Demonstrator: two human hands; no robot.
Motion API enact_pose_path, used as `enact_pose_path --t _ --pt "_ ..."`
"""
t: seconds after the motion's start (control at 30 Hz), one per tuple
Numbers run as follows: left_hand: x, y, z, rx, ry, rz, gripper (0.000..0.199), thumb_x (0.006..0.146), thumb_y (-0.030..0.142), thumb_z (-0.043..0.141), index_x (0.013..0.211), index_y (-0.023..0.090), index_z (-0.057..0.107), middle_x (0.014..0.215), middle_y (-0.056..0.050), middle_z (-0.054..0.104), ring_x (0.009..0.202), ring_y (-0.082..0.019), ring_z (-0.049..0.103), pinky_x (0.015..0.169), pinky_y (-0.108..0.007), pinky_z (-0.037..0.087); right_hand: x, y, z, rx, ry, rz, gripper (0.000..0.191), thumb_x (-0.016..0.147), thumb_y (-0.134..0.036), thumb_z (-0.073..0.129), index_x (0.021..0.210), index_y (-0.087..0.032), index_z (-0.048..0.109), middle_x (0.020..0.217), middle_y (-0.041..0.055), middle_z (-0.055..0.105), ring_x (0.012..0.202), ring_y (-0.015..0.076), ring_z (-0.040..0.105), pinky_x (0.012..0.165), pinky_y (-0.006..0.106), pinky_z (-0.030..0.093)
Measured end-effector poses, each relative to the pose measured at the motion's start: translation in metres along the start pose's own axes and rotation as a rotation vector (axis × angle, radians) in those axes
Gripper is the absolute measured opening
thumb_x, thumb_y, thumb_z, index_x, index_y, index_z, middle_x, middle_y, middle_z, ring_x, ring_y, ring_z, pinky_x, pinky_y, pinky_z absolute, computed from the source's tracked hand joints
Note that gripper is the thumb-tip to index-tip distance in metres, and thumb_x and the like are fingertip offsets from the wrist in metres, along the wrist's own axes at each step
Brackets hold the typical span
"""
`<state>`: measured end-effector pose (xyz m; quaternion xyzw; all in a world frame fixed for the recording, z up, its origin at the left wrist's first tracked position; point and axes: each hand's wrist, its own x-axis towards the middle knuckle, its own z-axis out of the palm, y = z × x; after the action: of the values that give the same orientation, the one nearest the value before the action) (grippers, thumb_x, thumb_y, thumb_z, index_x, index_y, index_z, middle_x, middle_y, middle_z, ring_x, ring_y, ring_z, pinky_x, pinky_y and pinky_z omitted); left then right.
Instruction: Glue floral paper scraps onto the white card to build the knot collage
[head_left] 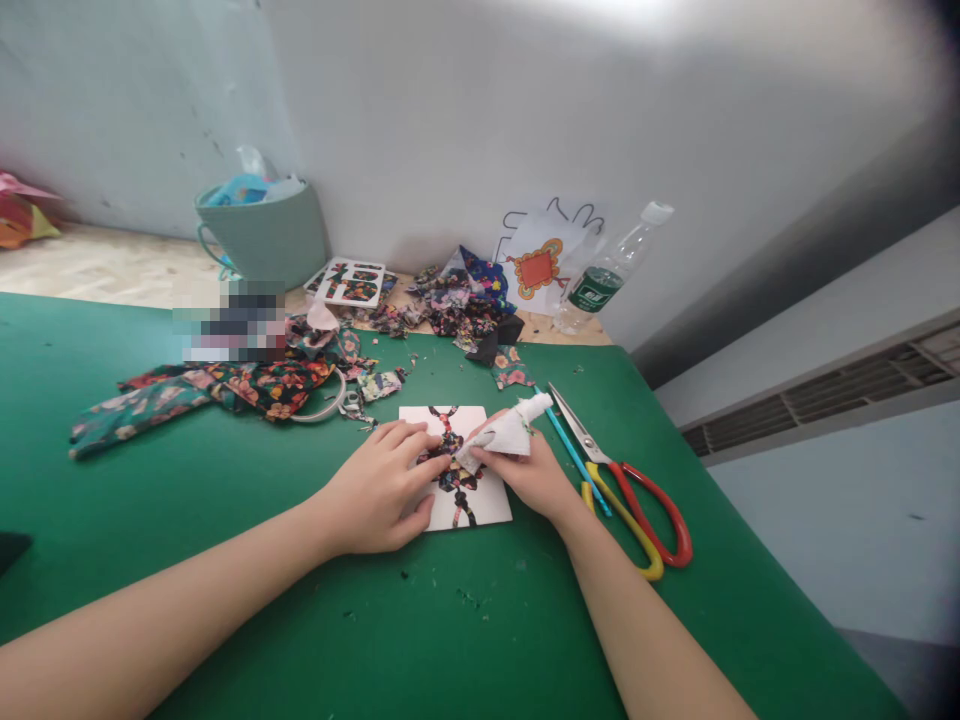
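Observation:
A white card (491, 505) with dark floral fabric pieces on it lies on the green table. My left hand (386, 485) rests on the card's left side, fingers spread and fingertips touching the fabric. My right hand (529, 478) grips a white glue tube (504, 436) over the card's right side, its narrow end pointing down left at the fabric. Just right of that hand are a blue pencil (574, 452) and scissors (626, 480) with red and yellow handles.
Floral fabric strips (247, 385) lie at the left, with scraps (465, 300) by the wall. Behind stand a green basket (262, 235), small patterned cards (352, 282), a drawing (536, 265) and a plastic bottle (600, 285).

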<state>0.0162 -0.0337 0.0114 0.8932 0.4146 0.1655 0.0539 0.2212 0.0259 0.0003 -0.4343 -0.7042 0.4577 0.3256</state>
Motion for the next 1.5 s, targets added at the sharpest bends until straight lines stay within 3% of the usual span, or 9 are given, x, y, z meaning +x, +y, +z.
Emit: enact_pose_path --t 0.23,0.93,1.23,1.5 --pt "0.0012 0.0004 -0.0019 0.020 -0.020 0.004 0.040 0.074 0.026 0.048 0.113 0.018 0.051 0.113 -0.010 0.049 0.111 -0.029 0.039 0.093 -0.045 0.032 -0.0001 0.0005 0.0004 0.103 0.012 0.054 0.016 0.068 -0.030 0.064 0.077 -0.018 0.059 0.078 0.0039 0.064 0.075 0.0195 0.060 0.072 0.033 0.047" --pt "0.0012 0.0002 -0.0017 0.014 -0.005 0.005 0.042 0.074 0.027 0.048 0.115 0.019 0.051 0.113 -0.011 0.049 0.109 -0.029 0.040 0.091 -0.047 0.033 -0.0008 -0.0042 -0.0023 -0.103 -0.052 -0.047 0.011 0.073 -0.026 0.059 0.080 -0.018 0.057 0.082 0.0051 0.063 0.079 0.0200 0.059 0.074 0.034 0.046" --pt "0.0022 0.0008 -0.0021 0.017 -0.024 -0.004 0.041 0.074 0.026 0.048 0.115 0.019 0.051 0.112 -0.010 0.049 0.109 -0.029 0.039 0.092 -0.046 0.033 0.0005 0.0014 -0.0031 0.104 -0.032 0.009 0.013 0.071 -0.027 0.061 0.079 -0.018 0.056 0.078 0.0026 0.061 0.076 0.0178 0.058 0.072 0.032 0.047" --pt "0.0019 0.0007 -0.0021 0.015 -0.016 -0.005 0.042 0.073 0.026 0.049 0.115 0.020 0.050 0.112 -0.010 0.049 0.109 -0.029 0.040 0.091 -0.046 0.033 0.0018 0.0025 -0.0044 0.026 -0.048 -0.014 0.012 0.071 -0.027 0.061 0.079 -0.018 0.057 0.079 0.0029 0.061 0.078 0.0184 0.058 0.074 0.032 0.046"
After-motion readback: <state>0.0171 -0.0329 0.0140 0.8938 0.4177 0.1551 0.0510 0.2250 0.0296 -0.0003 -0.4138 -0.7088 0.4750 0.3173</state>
